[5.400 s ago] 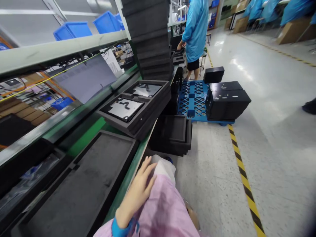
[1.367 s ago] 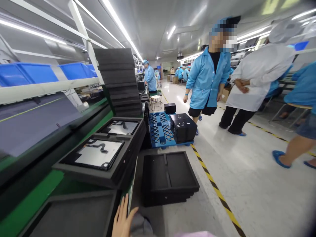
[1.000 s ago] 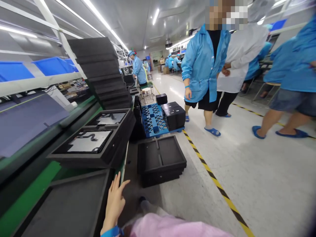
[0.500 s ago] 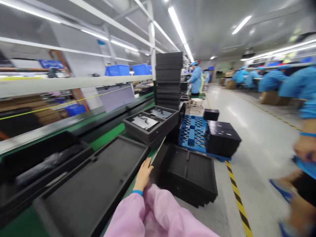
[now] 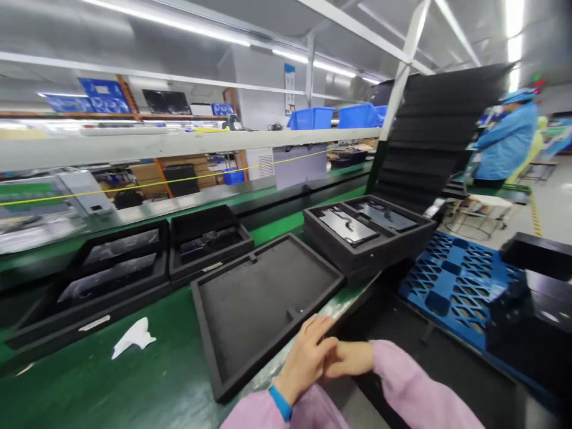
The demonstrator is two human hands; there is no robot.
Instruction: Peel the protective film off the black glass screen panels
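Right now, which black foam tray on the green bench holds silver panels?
The raised tray beside the tall foam stack; the left pair show plastic, the flat tray by the hands only bare foam.

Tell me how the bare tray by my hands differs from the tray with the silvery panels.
The bare tray is one undivided space, while the loaded tray is split into two compartments. The bare tray shows nothing inside; the loaded tray has a silvery panel in each compartment. The bare tray lies low on the green bench; the loaded tray tops a stack. Both are dark, rectangular and open-topped.
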